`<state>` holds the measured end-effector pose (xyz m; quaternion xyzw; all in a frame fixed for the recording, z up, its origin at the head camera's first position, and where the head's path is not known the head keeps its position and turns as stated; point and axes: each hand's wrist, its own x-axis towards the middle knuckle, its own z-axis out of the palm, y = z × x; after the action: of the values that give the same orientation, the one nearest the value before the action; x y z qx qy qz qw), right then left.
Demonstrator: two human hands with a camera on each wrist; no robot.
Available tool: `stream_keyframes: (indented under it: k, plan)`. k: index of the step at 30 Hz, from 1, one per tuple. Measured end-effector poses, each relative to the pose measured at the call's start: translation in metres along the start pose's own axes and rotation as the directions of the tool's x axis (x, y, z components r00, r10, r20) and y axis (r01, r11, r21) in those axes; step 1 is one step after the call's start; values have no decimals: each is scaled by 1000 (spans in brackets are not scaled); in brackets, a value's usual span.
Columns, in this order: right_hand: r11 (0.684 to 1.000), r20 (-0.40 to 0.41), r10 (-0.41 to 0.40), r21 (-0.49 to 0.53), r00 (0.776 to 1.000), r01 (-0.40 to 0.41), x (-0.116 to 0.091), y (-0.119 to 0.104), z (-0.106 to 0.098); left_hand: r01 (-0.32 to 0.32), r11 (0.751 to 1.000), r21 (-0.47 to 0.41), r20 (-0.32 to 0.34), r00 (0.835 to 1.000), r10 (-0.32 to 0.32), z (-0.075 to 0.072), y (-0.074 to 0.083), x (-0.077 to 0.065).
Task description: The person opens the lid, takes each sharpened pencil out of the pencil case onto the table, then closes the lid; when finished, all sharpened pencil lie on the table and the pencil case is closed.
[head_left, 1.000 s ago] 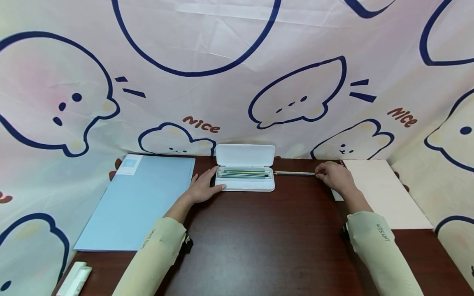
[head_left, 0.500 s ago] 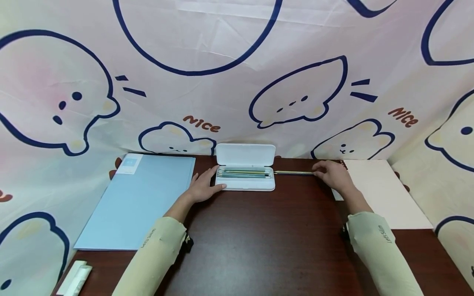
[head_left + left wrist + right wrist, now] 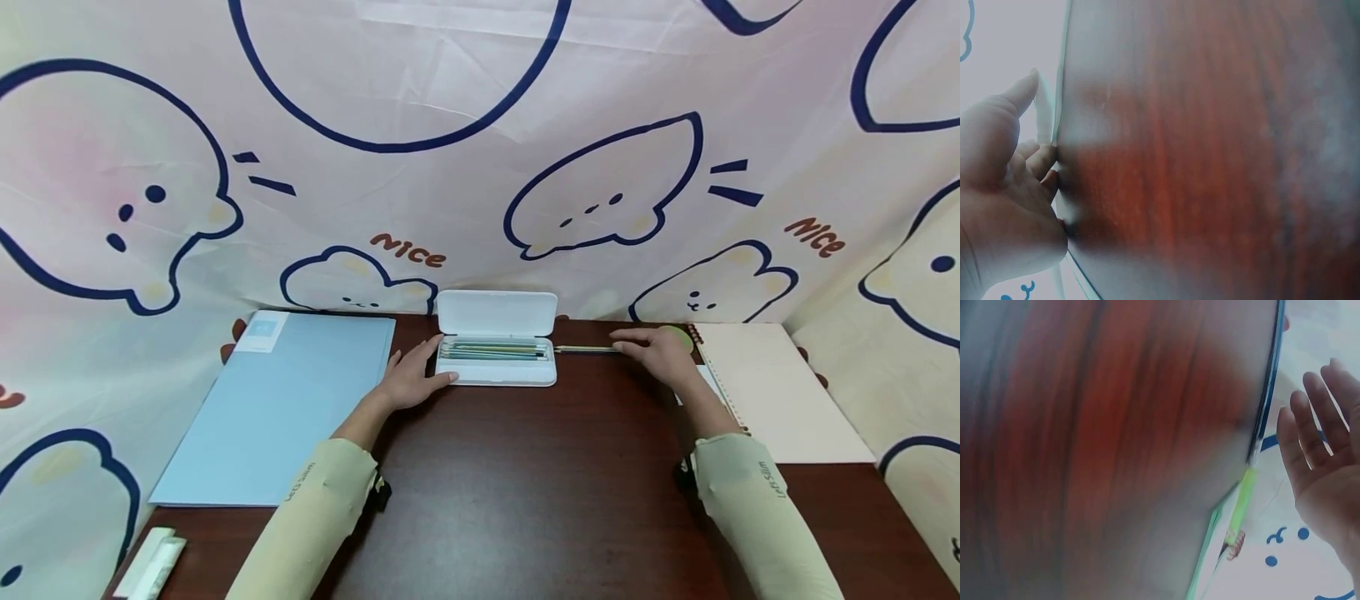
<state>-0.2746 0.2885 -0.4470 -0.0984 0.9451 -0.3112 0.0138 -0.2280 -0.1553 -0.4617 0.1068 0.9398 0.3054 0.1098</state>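
Observation:
A white pencil case (image 3: 497, 373) stands with its lid raised at the back of the table, several pencils (image 3: 495, 351) lying in it. My left hand (image 3: 408, 377) rests against the case's left side, fingers extended and thumb spread along its front corner. To the right of the case, a few more pencils (image 3: 585, 350) lie on the table, tips toward the case. Over their right end is my right hand (image 3: 656, 354). In the right wrist view, the right hand's fingers (image 3: 1317, 412) look straight and hold nothing. Behind that hand shows a light-green round thing (image 3: 680, 337), partly hidden.
A blue folder (image 3: 300, 400) lies on the left and a cream spiral notebook (image 3: 787, 392) on the right. Small white packets (image 3: 153, 562) lie at the front left of the dark wooden table (image 3: 540, 492). A printed cloth (image 3: 465, 208) hangs behind it.
My right hand has moved left along the loose pencils, and its fingers have straightened. The green round thing and more of the notebook's spiral edge now show. The left hand has stayed put.

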Motion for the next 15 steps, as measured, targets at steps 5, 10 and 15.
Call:
stream_keyframes:
  k: [5,10,15]
  plan:
    - [994,21,6,109,1000,-9,3,-9,8,3,1000,10,-2,1000,-3,-1,1,1]
    - [993,27,-38,109,999,35,7,-18,17,3,1000,13,-1,1000,-3,-1,1,1]
    - [994,25,-47,97,999,44,9,-28,26,-4,1000,11,-1,1000,4,0,0,1]
